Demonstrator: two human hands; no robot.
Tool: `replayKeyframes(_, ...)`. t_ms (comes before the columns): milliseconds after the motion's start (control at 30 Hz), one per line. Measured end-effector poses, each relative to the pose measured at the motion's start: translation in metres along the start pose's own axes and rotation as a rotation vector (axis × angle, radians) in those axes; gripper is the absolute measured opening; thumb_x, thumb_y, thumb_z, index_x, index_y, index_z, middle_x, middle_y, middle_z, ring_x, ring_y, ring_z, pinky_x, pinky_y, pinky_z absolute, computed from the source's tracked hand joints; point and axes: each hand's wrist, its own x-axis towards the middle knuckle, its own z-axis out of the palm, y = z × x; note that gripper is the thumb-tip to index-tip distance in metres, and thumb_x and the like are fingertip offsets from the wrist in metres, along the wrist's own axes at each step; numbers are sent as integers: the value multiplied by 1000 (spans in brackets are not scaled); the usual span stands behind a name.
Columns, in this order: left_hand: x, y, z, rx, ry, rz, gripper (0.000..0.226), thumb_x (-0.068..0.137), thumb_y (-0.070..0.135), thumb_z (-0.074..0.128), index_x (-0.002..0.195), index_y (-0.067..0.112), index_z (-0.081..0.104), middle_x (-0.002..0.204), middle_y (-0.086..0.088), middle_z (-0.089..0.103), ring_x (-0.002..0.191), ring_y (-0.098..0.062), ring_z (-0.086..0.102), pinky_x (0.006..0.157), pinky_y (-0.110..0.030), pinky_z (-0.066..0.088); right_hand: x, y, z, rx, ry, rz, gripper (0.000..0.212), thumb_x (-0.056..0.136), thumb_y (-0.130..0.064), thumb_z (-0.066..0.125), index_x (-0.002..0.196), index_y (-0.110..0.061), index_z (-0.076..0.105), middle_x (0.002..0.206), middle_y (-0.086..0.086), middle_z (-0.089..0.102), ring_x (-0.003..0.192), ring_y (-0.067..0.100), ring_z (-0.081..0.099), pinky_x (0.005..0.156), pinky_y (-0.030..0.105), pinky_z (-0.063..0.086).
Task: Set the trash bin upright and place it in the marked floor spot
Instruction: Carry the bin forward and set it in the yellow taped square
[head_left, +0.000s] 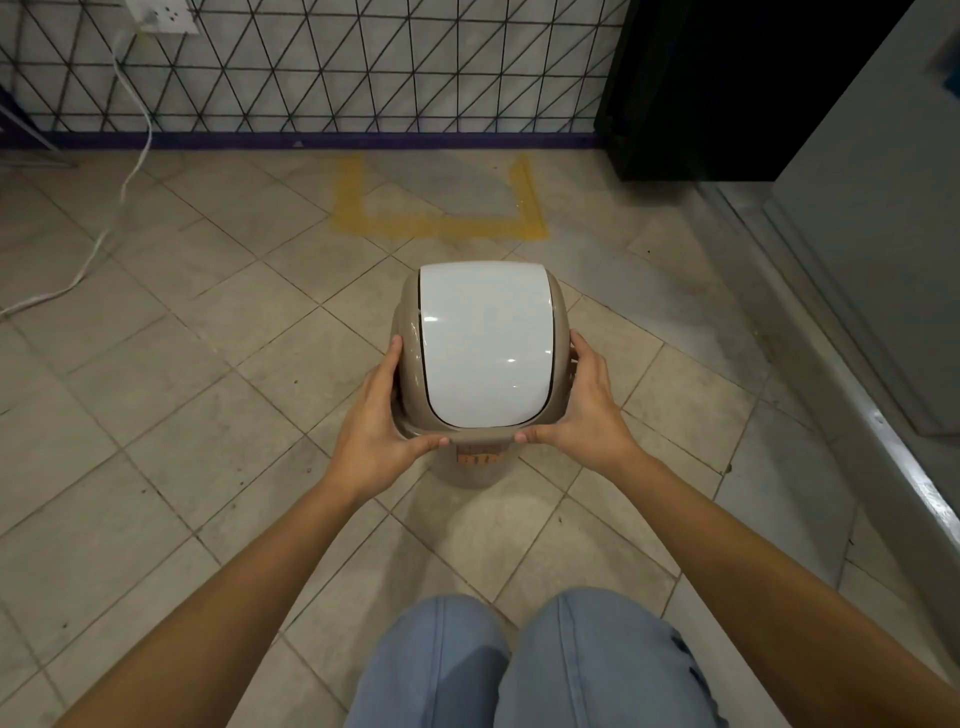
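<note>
The bin (480, 358) stands upright on the tiled floor (171, 374), seen from above, near the middle of the view. Its body is beige and its curved lid (485, 345) is white and shut. A small orange label (479, 458) shows on the near side, just below the rim.

The left hand (382, 423) clasps the bin's left side, fingers on the wall and thumb laid along the near rim. The right hand (579, 410) clasps the right side in the same way, thumb pointing left along the near rim. The two thumbs do not meet; the label lies between and below them. Both hands hold the bin firmly by its top.

The yellow mark (439, 208) is painted on the floor farther away, a three-sided outline open toward the far wall. The bin stands just near of it, outside the outline, with a strip of bare tile between.

A wire grid (363, 67) covers the far wall. A white cable (127, 171) runs down from a socket (162, 14) at far left and trails across the floor. A dark cabinet (727, 88) stands at far right, with a grey panel (883, 208) beside it. The person's knees (519, 660), in blue jeans, are at the near edge.
</note>
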Motion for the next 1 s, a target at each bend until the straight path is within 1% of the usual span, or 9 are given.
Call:
replayKeyframes(67,10,2,1,-49,6,-22,121,58,18,88,149,29,10,150,10,27,135,-10,34,110,-34,35,10,-3,1,19,1,14,133,40,-23,92,143,-32,7,140,-1,22,134,19,22,112,44,30)
replayKeyframes(200,31,3,1,-95,27,-52,119,58,12,88,149,27,12,153,3,27,130,-2,35,99,-7,34,34,-7,2,30,-7,26,134,42,-18,92,144,-28,6,140,2,23,135,20,21,112,46,29)
replayKeyframes(233,37,2,1,-99,34,-54,119,58,11,87,149,26,13,153,2,27,130,-2,35,96,-3,33,39,-7,2,29,-7,26,134,42,-17,92,145,-26,6,141,3,23,136,21,21,112,46,29)
replayKeyframes(467,72,-1,0,-107,81,-73,117,57,4,86,149,21,16,153,2,28,133,-6,32,96,-1,31,80,-8,1,42,-13,16,135,41,-16,93,145,-25,7,141,4,22,136,22,23,112,47,30)
replayKeyframes(633,92,5,2,-112,105,-99,116,57,-2,85,149,13,15,150,0,29,128,-4,33,90,2,31,103,-12,-4,31,-33,8,135,42,-14,92,146,-16,6,142,10,21,137,25,19,114,43,25)
replayKeyframes(800,107,8,-1,-60,113,-116,114,60,8,85,149,15,14,151,-1,30,134,-11,34,99,-4,32,121,-18,-6,25,-65,2,132,46,-13,91,146,-13,5,143,12,19,137,25,15,113,36,19)
replayKeyframes(900,119,2,-5,52,96,-120,110,67,21,83,149,22,11,150,-1,32,135,-15,35,110,-34,35,139,-22,-6,7,-75,2,132,46,-14,91,146,-13,5,144,13,20,138,26,14,115,40,19)
replayKeyframes(933,122,0,-6,101,102,-118,108,69,23,81,150,23,9,149,-2,32,134,-17,36,110,-38,35,145,-23,-5,-1,-77,-5,132,46,-14,91,146,-14,5,144,13,20,138,25,15,115,41,20)
replayKeyframes(1000,127,-6,-6,188,143,-101,105,73,24,79,150,24,7,145,-5,36,131,-18,38,107,-34,35,158,-24,-3,-13,-91,-23,132,47,-15,91,146,-15,4,145,12,20,138,24,15,115,42,21)
